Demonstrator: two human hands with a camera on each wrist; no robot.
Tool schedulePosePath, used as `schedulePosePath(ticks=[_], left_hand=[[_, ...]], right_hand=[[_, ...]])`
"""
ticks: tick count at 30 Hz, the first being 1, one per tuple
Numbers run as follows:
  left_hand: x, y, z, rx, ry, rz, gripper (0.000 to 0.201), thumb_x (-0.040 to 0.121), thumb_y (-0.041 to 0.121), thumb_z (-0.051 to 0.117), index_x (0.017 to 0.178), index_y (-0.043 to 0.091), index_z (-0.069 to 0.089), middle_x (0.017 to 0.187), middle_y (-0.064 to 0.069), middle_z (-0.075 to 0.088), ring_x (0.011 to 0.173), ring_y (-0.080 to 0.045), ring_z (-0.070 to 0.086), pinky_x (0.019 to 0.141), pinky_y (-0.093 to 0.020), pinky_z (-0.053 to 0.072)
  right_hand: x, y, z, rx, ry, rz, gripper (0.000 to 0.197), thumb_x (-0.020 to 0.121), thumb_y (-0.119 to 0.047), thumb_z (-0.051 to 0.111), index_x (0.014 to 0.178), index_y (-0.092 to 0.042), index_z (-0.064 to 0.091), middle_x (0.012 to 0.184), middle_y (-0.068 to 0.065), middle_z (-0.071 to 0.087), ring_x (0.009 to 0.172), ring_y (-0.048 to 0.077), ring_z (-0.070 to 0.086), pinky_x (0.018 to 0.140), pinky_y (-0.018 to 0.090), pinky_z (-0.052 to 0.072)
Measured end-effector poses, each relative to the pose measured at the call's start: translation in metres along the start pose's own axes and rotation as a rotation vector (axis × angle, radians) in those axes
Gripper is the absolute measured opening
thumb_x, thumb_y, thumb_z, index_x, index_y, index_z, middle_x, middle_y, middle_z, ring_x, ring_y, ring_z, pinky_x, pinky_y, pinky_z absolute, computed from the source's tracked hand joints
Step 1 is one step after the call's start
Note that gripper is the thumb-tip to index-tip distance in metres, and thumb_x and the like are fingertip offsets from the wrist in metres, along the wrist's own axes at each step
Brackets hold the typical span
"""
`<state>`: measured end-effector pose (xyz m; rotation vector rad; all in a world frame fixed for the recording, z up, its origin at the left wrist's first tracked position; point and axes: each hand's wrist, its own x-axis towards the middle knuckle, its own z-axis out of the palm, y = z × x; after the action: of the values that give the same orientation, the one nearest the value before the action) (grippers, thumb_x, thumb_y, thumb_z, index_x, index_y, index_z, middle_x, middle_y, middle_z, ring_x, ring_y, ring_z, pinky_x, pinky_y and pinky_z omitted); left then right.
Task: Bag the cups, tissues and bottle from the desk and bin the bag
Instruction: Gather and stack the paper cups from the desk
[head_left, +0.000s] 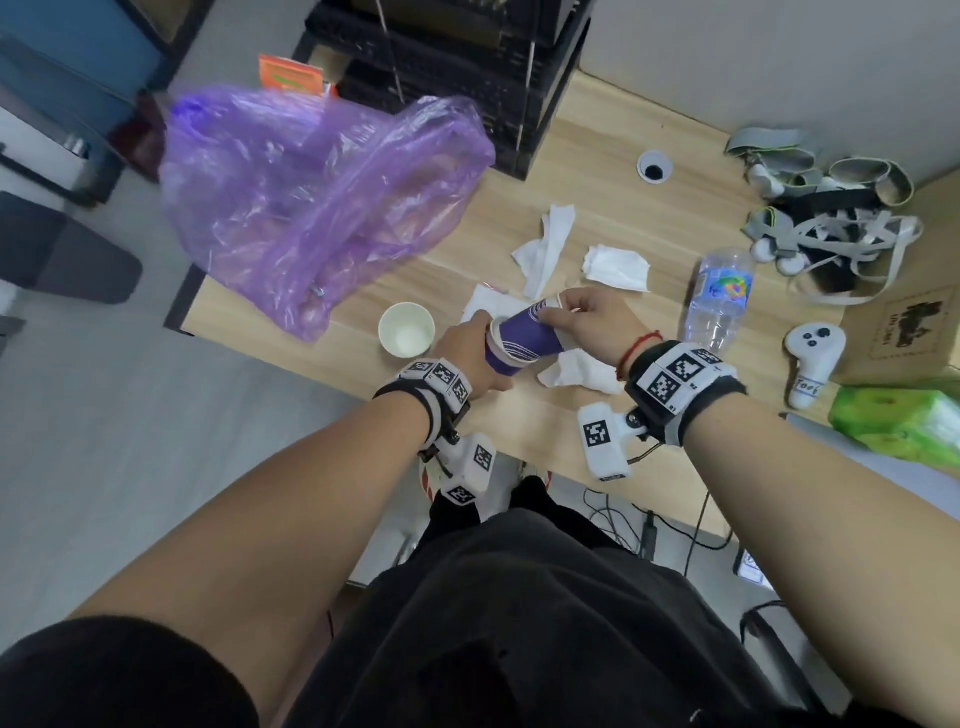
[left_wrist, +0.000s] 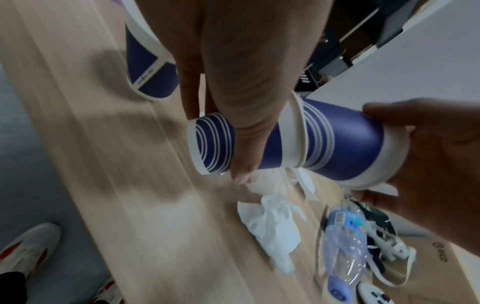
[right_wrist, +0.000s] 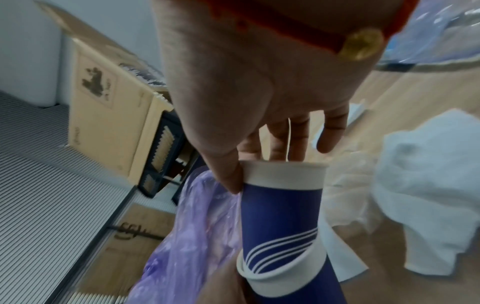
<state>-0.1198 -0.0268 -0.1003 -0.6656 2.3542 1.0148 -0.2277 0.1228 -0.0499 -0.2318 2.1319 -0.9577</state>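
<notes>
- Purple-and-white paper cups: two are held between the hands, one being nested into the other. The left hand (head_left: 470, 345) wraps the outer cup (left_wrist: 215, 148); the right hand (head_left: 587, 317) pinches the base end of the inner cup (left_wrist: 345, 142) with thumb and fingers.
- Axis: the nested pair lies roughly level above the desk (head_left: 597, 156), its length running from one hand to the other, near the front edge.
- A third cup (head_left: 406, 329) stands upright and open on the desk, just left of the left hand, which is the nearer hand.
- Tissues (head_left: 618, 267): several crumpled pieces lie beneath and beyond the hands, one just under the right wrist.
- Bottle (head_left: 719, 296): clear plastic, lying on its side, right of the right hand, long axis running away from the person.
- Purple bag (head_left: 322, 197): loose at the desk's far left corner, beyond the standing cup; its mouth cannot be made out.
- Judgement: the stack must travel left and away to reach the bag, favouring the left hand.
</notes>
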Motion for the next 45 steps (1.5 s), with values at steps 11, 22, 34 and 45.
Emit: schedulePosePath(ticks=[11, 22, 34, 45], left_hand=[[-0.029, -0.025, -0.055, -0.2, 0.244, 0.121, 0.063, 0.049, 0.045, 0.088, 0.102, 0.023, 0.061, 0.092, 0.003, 0.057, 0.077, -0.014, 0.056, 0.064, -0.022, 0.04], [-0.052, -0.157, -0.074, -0.301, 0.336, -0.198, 0.044, 0.068, 0.01, 0.074, 0.109, 0.018, 0.059, 0.093, 0.002, 0.053, 0.081, -0.025, 0.058, 0.075, -0.032, 0.049], [-0.117, -0.224, -0.064, -0.604, 0.449, -0.511, 0.024, 0.077, 0.016, 0.069, 0.101, 0.018, 0.066, 0.097, -0.004, 0.07, 0.082, -0.023, 0.064, 0.076, -0.029, 0.05], [-0.301, -0.321, 0.067, -0.741, 0.618, -1.21, 0.034, 0.077, 0.025, 0.067, 0.11, 0.015, 0.065, 0.116, -0.007, 0.069, 0.102, -0.028, 0.065, 0.078, -0.025, 0.046]], right_hand=[[0.007, -0.074, 0.06, -0.258, -0.207, -0.281, 0.047, 0.077, -0.043, 0.073, 0.083, 0.0, 0.056, 0.091, 0.021, 0.062, 0.076, 0.03, 0.061, 0.067, 0.043, 0.053], [0.032, -0.095, 0.138, -0.661, -0.104, -0.42, 0.078, 0.066, -0.034, 0.081, 0.133, -0.018, 0.044, 0.13, 0.007, 0.047, 0.109, 0.031, 0.055, 0.091, 0.035, 0.044], [0.028, -0.083, 0.189, -0.906, -0.254, -0.324, 0.067, 0.065, -0.034, 0.077, 0.122, -0.022, 0.042, 0.119, 0.01, 0.046, 0.098, 0.038, 0.059, 0.083, 0.04, 0.051], [-0.068, -0.098, 0.351, -0.822, -0.681, -0.462, 0.071, 0.073, -0.043, 0.068, 0.128, -0.011, 0.036, 0.131, 0.015, 0.039, 0.114, 0.038, 0.054, 0.102, 0.041, 0.041]])
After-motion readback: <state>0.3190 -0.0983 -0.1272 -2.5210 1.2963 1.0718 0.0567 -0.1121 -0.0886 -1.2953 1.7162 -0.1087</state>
